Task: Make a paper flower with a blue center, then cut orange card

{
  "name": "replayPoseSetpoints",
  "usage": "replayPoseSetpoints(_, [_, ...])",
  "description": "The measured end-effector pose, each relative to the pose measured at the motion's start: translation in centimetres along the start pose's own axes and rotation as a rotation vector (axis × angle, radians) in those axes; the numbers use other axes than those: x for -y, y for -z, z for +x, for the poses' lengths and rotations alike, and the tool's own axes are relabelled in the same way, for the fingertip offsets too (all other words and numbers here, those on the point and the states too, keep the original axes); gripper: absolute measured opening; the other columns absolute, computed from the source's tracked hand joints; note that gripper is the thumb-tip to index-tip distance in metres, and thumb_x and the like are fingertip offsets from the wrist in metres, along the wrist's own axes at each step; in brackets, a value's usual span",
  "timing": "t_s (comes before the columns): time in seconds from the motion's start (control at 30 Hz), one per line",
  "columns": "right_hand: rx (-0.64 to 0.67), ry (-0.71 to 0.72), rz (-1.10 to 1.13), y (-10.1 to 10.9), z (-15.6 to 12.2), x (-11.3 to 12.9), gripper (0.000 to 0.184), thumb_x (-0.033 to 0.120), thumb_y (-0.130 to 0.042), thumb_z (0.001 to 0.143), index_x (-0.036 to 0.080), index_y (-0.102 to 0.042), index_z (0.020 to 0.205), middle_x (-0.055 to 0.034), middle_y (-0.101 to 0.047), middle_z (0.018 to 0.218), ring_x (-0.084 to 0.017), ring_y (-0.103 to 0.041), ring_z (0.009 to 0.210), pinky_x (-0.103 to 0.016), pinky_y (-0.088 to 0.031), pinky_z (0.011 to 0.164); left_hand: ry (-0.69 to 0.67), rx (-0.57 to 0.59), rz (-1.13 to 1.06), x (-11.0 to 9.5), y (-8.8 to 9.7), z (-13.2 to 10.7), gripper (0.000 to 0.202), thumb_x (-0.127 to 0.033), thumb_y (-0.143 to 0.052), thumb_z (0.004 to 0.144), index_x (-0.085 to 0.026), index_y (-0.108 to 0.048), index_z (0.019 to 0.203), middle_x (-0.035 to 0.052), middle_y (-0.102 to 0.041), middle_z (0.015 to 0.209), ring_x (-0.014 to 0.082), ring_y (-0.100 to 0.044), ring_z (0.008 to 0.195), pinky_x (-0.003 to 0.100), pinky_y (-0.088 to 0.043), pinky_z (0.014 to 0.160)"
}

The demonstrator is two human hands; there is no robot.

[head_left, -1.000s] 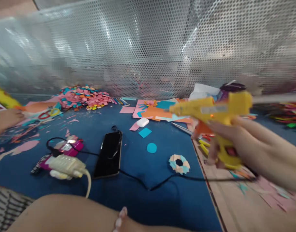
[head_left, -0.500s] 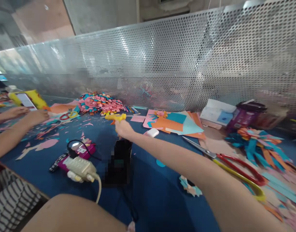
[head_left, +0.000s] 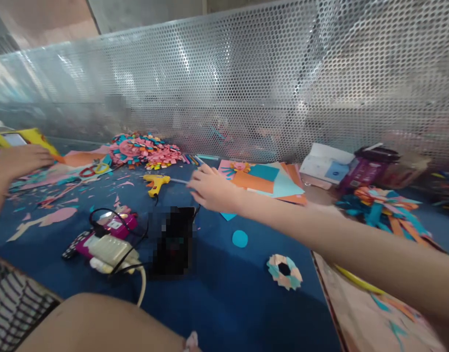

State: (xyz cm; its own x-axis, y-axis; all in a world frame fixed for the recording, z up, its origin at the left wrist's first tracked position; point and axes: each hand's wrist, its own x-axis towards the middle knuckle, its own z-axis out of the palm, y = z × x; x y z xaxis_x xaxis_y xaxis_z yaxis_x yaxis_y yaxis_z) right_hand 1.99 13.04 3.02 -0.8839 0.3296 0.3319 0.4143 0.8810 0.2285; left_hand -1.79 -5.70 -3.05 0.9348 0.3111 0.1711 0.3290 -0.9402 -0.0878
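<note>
My right hand (head_left: 217,189) hovers over the blue table with its fingers apart and holds nothing that I can see. Just left of its fingertips lies a yellow glue gun (head_left: 157,184), a pale glue stick (head_left: 179,181) poking out of its back toward my hand. Of my left arm only the forearm (head_left: 110,322) and a scrunchie at the wrist show at the bottom; the left hand is out of view. Closer to me are a blue paper circle (head_left: 240,238) and a ring of peach and blue paper points (head_left: 284,272). A black, partly pixelated object (head_left: 175,242) stands left of them.
A magenta power bank (head_left: 109,230) with a plugged-in white adapter (head_left: 112,252) and cables lies at left. Cut paper pieces (head_left: 147,151) are heaped by the perforated metal panel (head_left: 246,88). Coloured sheets (head_left: 257,178) lie behind my hand. Another person's hand (head_left: 24,161) is far left.
My right hand has let go of the glue gun, which now lies on the table, and has moved right. The view has shifted slightly. The paper ring shows fully now.
</note>
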Motion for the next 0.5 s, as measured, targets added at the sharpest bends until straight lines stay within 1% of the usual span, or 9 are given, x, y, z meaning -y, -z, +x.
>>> replayPoseSetpoints(0.03, [0.080, 0.052, 0.037, 0.7, -2.4, -0.1, 0.026, 0.019, -0.045, 0.096, 0.010, -0.067, 0.107, -0.0136, -0.064, 0.104, -0.026, -0.051, 0.103, -0.043, -0.040, 0.095, 0.023, -0.007, -0.001, 2.2, 1.8, -1.1, 0.056, 0.012, 0.029, 0.072, 0.011, -0.022, 0.050, -0.0171, -0.022, 0.058, -0.0121, -0.052, 0.056, 0.043, -0.010, 0.039])
replayPoseSetpoints(0.07, [0.137, 0.108, 0.084, 1.2, -4.7, -0.1, 0.025, 0.018, -0.045, 0.096, 0.012, -0.068, 0.105, -0.0114, -0.066, 0.100, -0.023, -0.052, 0.097, -0.040, -0.042, 0.091, 0.051, -0.020, -0.001, 4.9, 3.8, -2.4, 0.068, -0.002, 0.025, 0.080, 0.009, -0.033, 0.046, -0.0162, -0.020, 0.055, -0.0099, -0.050, 0.054, 0.050, -0.013, 0.049])
replayPoseSetpoints(0.1, [0.186, 0.135, 0.104, 1.5, -6.8, 0.0, 0.023, 0.020, -0.047, 0.096, 0.014, -0.069, 0.102, -0.0107, -0.066, 0.097, -0.023, -0.053, 0.097, -0.040, -0.042, 0.091, 0.074, -0.041, 0.000, 7.9, 5.9, -4.0, 0.069, -0.012, 0.015, 0.092, 0.007, -0.035, 0.048, -0.0144, -0.022, 0.049, -0.0080, -0.052, 0.058, 0.047, -0.009, 0.049])
replayPoseSetpoints(0.17, [0.275, 0.100, 0.090, 1.7, -10.4, 0.1, 0.018, 0.024, -0.056, 0.092, 0.013, -0.069, 0.096, -0.0107, -0.066, 0.094, -0.025, -0.053, 0.098, -0.041, -0.043, 0.089, 0.135, -0.089, 0.013, 14.2, 9.4, -7.8, 0.070, -0.023, 0.011, 0.086, -0.001, -0.042, 0.045, -0.0113, -0.033, 0.053, -0.0083, -0.048, 0.053, 0.038, -0.012, 0.054])
replayPoseSetpoints(0.23, [0.338, 0.056, 0.100, 1.4, -12.8, 0.2, 0.020, 0.031, -0.062, 0.090, 0.014, -0.070, 0.096, -0.0094, -0.067, 0.094, -0.025, -0.054, 0.096, -0.038, -0.044, 0.085, 0.190, -0.137, 0.022, 20.1, 11.1, -12.1, 0.064, -0.039, -0.005, 0.085, -0.024, -0.045, 0.038, -0.0062, -0.040, 0.050, 0.0007, -0.049, 0.046, 0.023, -0.016, 0.042])
replayPoseSetpoints(0.3, [0.328, 0.047, 0.107, 1.0, -13.9, 0.3, 0.024, 0.036, -0.064, 0.089, 0.015, -0.069, 0.101, -0.0090, -0.068, 0.101, -0.025, -0.055, 0.099, -0.037, -0.044, 0.084, 0.316, -0.234, 0.051, 24.8, 10.3, -16.2, 0.045, -0.042, -0.029, 0.083, -0.029, -0.058, 0.051, -0.0054, -0.055, 0.064, 0.0049, -0.060, 0.058, 0.018, -0.038, 0.044])
replayPoseSetpoints(0.37, [0.300, 0.069, 0.095, 0.7, -14.0, 0.5, 0.026, 0.038, -0.064, 0.089, 0.016, -0.069, 0.103, -0.0085, -0.068, 0.106, -0.025, -0.055, 0.103, -0.037, -0.043, 0.085, 0.380, -0.214, 0.016, 27.8, 7.6, -19.4, 0.029, -0.037, -0.040, 0.080, -0.034, -0.069, 0.076, -0.0053, -0.064, 0.083, 0.0070, -0.068, 0.077, 0.023, -0.055, 0.059])
replayPoseSetpoints(0.43, [0.303, 0.108, 0.049, 0.6, -13.5, 0.8, 0.022, 0.036, -0.064, 0.090, 0.016, -0.069, 0.099, -0.0074, -0.069, 0.102, -0.025, -0.056, 0.102, -0.037, -0.042, 0.084, 0.345, -0.152, -0.024, 29.4, 4.3, -21.2, 0.033, -0.033, -0.041, 0.080, -0.035, -0.070, 0.093, -0.0049, -0.065, 0.092, 0.0074, -0.069, 0.089, 0.026, -0.057, 0.070])
replayPoseSetpoints(0.5, [0.308, 0.146, -0.031, 0.7, -13.0, 1.3, 0.014, 0.029, -0.063, 0.090, 0.016, -0.068, 0.091, -0.0058, -0.068, 0.092, -0.023, -0.058, 0.094, -0.036, -0.041, 0.080, 0.309, -0.140, -0.014, 30.1, 1.6, -21.6, 0.038, -0.031, -0.037, 0.080, -0.033, -0.071, 0.098, -0.0045, -0.066, 0.093, 0.0081, -0.069, 0.094, 0.029, -0.055, 0.076])
